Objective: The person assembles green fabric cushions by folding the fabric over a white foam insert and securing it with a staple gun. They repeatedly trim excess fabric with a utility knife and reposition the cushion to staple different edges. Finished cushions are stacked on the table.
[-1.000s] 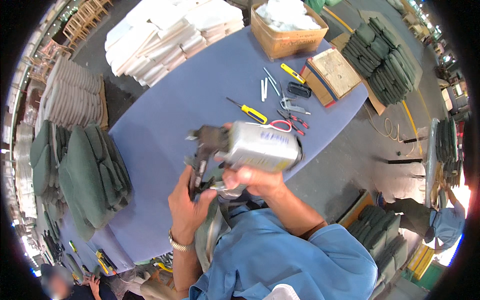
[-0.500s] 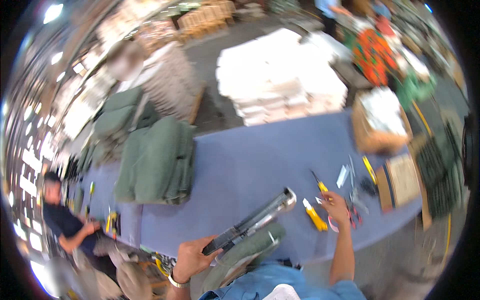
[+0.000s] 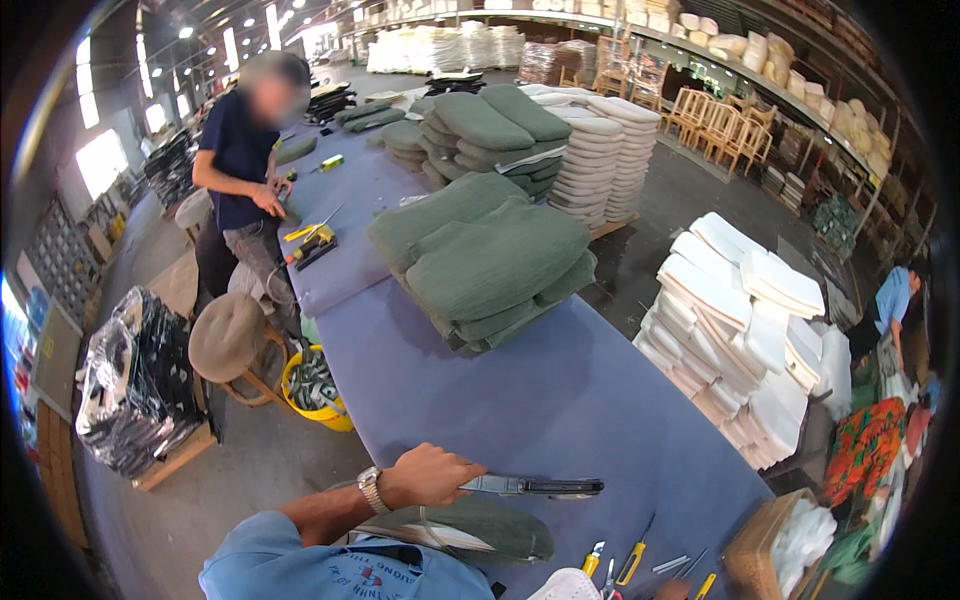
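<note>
My left hand (image 3: 430,476), with a metal watch on its wrist, is closed around one end of a long silver and black staple gun (image 3: 545,487). The tool points right above the near part of the blue-covered table (image 3: 420,400). Just below it, a green cushion (image 3: 500,527) with a pale underside lies against my front at the table edge. Only a sliver of my right hand (image 3: 673,589) shows at the lower rim, its fingers not made out. Near it lie a yellow cutter knife (image 3: 594,559) and a yellow-handled screwdriver (image 3: 632,563).
Folded green cushions (image 3: 490,255) are stacked mid-table. Across the table a co-worker (image 3: 240,165) stands on the left beside more tools. A round stool (image 3: 235,338) and a yellow bucket (image 3: 313,395) stand on the floor. White cushions (image 3: 725,330) are piled beyond; a cardboard box (image 3: 760,550) sits lower right.
The view has swung left, bringing the co-worker and stool further in. My left hand still holds the staple gun, now lying nearly level. My right hand has slipped almost out of view.
</note>
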### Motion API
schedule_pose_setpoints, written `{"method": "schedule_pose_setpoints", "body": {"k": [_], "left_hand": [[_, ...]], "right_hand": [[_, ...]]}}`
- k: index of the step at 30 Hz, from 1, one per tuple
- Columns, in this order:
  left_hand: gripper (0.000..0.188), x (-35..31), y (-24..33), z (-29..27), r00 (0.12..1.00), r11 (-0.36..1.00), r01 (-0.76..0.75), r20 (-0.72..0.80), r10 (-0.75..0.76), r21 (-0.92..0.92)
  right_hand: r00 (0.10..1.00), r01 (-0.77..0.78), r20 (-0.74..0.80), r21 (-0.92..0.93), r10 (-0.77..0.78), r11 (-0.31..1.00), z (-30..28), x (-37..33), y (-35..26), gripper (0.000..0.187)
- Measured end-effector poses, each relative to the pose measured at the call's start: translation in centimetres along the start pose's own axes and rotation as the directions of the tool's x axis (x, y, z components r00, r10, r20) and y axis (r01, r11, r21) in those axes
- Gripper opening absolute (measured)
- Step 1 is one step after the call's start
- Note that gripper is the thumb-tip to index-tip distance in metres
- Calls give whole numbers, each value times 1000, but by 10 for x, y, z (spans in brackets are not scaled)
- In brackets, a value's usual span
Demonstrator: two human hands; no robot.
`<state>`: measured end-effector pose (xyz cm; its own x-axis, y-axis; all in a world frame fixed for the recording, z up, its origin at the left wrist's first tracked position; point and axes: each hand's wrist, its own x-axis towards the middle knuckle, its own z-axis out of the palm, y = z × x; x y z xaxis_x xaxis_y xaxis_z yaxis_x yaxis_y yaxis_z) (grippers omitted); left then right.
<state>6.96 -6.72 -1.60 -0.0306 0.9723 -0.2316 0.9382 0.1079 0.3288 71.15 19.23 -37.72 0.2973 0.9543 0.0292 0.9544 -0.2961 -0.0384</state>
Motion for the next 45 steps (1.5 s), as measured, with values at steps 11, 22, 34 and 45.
{"method": "schedule_pose_setpoints", "body": {"k": [11,22,34,45], "left_hand": [[44,13,-9,24,997,996,-78,-16,79,47],[44,-16,18,-16,955,964,-255,-180,238,-78],[47,-36,14,-16,939,955,-296,-195,283,-37],[50,-21,1,-24,918,954,-266,-338,207,-138]], "right_hand": [[960,210,-3,675,-281,707,-199,-50,-103,39],[458,759,-218,601,-862,251,-366,-177,-290,23],[328,838,-53,478,-943,265,-429,-175,-303,26],[472,778,-332,593,-817,209,-417,-174,-314,35]]}}
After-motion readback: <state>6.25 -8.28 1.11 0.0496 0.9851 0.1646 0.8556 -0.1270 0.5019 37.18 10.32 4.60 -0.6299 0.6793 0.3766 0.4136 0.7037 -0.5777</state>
